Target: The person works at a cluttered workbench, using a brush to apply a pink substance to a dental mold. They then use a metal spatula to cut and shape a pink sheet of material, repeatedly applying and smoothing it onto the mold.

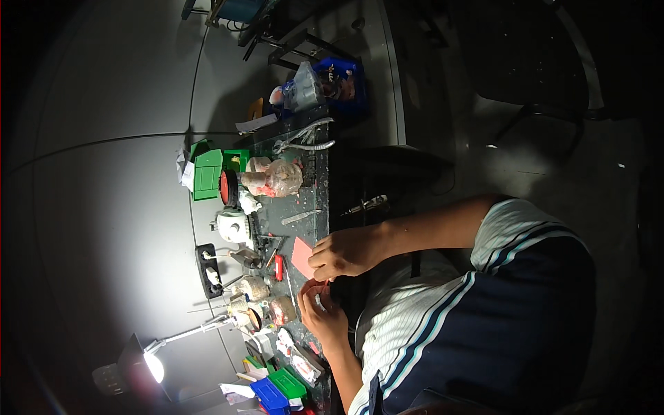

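Note:
My right hand is bent inward at the dark bench's edge, fingers closed and knuckles up. A flat pink sheet, probably wax, lies against its fingers. Close by, my left hand curls round a reddish-pink piece, whose shape is mostly covered by the fingers. The right fingertips meet this piece; whatever they pinch is hidden. On the bench beside the sheet are a red cylindrical object and a thin pale stick-like tool.
Along the dark bench stand clear rounded jars, a white device, a power strip and a lit lamp. Pliers and a metal blade-like tool lie there. Green and blue bins stand at the wall.

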A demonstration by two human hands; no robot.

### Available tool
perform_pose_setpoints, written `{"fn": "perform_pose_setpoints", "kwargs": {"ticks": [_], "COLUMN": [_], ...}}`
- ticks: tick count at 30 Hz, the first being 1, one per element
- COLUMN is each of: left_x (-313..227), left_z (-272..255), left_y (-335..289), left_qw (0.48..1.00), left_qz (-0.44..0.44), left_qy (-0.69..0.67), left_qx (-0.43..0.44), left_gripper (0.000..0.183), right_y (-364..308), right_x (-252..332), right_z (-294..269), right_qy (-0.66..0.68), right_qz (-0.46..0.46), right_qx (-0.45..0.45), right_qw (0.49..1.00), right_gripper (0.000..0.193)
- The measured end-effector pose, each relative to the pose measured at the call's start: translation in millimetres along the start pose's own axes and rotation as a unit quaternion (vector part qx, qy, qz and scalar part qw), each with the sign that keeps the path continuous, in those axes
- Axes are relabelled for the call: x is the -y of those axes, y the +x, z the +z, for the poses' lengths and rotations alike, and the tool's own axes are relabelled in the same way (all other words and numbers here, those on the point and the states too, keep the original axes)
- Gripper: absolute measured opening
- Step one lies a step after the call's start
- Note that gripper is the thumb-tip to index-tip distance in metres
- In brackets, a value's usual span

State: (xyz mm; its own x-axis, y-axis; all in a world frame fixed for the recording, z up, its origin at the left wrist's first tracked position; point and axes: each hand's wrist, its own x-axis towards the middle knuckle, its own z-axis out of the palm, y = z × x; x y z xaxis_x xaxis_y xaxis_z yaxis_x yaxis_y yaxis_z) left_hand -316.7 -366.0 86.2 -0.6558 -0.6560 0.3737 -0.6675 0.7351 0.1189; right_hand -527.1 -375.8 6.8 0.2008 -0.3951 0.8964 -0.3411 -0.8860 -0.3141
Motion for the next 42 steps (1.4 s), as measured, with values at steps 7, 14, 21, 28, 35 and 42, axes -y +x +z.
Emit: {"fn": "perform_pose_setpoints", "kwargs": {"ticks": [7,14,21,28,35,42], "left_x": [-4,-3,-3,-2,-1,-1], "left_z": [4,3,4,5,4,3], "left_y": [2,1,0,0,-3,-4], "left_qw": [1.0,1.0,1.0,1.0,0.998,0.995], "left_qz": [0.007,0.012,0.002,0.005,-0.008,-0.01], "left_qy": [-0.008,0.004,-0.008,-0.011,-0.049,-0.079], "left_qx": [-0.02,-0.009,-0.021,-0.022,-0.03,-0.054], "left_gripper": [0.005,0.006,0.006,0.006,0.011,0.017], "right_y": [-4,-5,0,-4,1,9], "right_x": [-9,-10,0,-6,-1,14], "right_z": [8,12,4,6,7,-10], "right_qy": [0.03,0.048,0.011,0.028,-0.028,-0.041], "right_qz": [0.004,0.001,0.034,0.038,0.031,0.107], "right_qx": [-0.021,-0.059,-0.057,-0.05,-0.034,-0.021], "right_qw": [0.999,0.997,0.998,0.998,0.999,0.993], "right_gripper": [0.016,0.022,0.02,0.02,0.021,0.021]}}
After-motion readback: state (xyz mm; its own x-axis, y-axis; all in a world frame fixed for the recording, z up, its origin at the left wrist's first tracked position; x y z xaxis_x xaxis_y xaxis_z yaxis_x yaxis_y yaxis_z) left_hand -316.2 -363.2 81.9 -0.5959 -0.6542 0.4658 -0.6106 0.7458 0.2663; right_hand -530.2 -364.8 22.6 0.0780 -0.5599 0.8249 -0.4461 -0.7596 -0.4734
